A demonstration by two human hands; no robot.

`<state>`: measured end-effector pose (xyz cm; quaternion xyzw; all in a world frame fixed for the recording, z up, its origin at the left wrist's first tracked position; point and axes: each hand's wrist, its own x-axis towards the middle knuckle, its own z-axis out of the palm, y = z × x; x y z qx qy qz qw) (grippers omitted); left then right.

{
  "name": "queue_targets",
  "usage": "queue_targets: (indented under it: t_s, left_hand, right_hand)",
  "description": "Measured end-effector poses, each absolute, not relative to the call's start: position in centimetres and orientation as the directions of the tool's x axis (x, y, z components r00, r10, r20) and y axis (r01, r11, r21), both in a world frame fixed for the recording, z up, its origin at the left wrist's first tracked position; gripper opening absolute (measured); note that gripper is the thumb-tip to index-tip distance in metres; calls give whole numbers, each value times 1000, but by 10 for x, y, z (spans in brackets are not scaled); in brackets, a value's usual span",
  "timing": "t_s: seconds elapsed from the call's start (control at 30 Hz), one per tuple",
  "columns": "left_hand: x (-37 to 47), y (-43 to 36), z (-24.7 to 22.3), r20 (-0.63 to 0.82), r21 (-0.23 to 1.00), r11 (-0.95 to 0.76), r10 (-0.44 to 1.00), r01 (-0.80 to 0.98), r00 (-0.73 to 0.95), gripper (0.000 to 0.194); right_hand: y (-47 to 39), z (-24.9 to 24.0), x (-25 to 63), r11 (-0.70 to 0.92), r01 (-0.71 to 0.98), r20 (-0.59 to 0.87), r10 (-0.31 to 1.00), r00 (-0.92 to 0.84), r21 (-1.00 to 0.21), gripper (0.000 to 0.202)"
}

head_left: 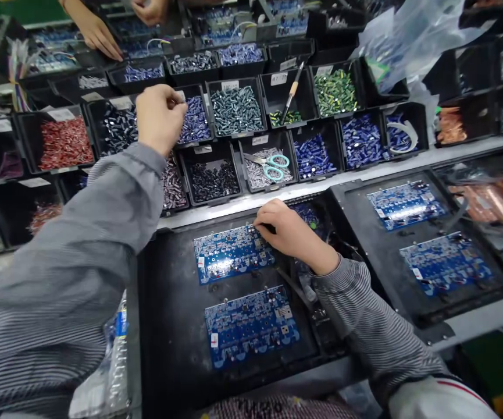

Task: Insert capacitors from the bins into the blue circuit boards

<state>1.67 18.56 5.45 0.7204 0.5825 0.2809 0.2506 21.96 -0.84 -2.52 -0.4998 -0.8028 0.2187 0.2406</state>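
Closest to the camera, your grey striped fabric left sleeve (54, 308) could brush loose parts out of the black plastic bins (277, 98) if that forearm dips. Ahead, one blue rectangular circuit board (249, 327) lies flat in the black tray (168, 331), apart from its matching blue board (227, 256) just beyond; a careless right forearm could nudge either. At the farther board's upper right corner, your right hand (292, 233) has thumb and forefinger drawn close; what they pinch, if anything, I cannot tell, and a hard push there might skew the board. Past it, turquoise-handled metal scissors (274, 167) rest on pale grey parts; snagging them could scatter those. Your left hand (159, 119) hangs over the bins, fingertips curled together, any part between them unclear; with blue-violet cylindrical components (194, 121) beside near-black ones (118, 129), a slip could mix kinds. Beyond, an orange-handled slender tool (293, 90) leans upright, risking a jab.
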Motion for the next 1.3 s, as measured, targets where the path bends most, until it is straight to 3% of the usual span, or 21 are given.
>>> queue_targets:
  t_s: [0.07, 0.13, 0.27, 0.4, 0.57, 0.83, 1.17, 1.3]
  left_hand:
    - [24, 158, 55, 16, 904, -90, 984, 418, 178, 19]
    - [29, 121, 49, -154, 972, 85, 935, 219, 320, 15]
    - [30, 53, 26, -515, 849, 509, 735, 143, 442, 11]
    - [28, 26, 4, -652, 724, 673, 597, 150, 468, 11]
    - [29, 24, -8, -690, 692, 703, 576, 166, 438, 10]
    - [27, 23, -5, -686, 622, 778, 490, 84, 538, 12]
    - [20, 26, -9, -598, 783, 590, 625, 199, 501, 12]
    - [19, 29, -7, -565, 825, 479, 695, 300, 446, 24]
  right_hand:
    - [-10, -25, 221, 403, 699, 159, 907, -389, -591, 18]
    - [-10, -25, 221, 413, 696, 153, 901, -405, -588, 19]
    - [-8, -25, 221, 432, 680, 132, 885, -447, -592, 24]
    - [-6, -28, 221, 420, 695, 107, 888, -447, -584, 27]
    - [-6, -29, 222, 400, 689, 115, 900, -421, -605, 22]
    - [-14, -15, 216, 469, 539, 313, 879, -360, -700, 12]
    - [-5, -26, 220, 389, 657, 203, 917, -344, -645, 15]
    - [-6, -26, 221, 404, 652, 185, 907, -379, -642, 15]
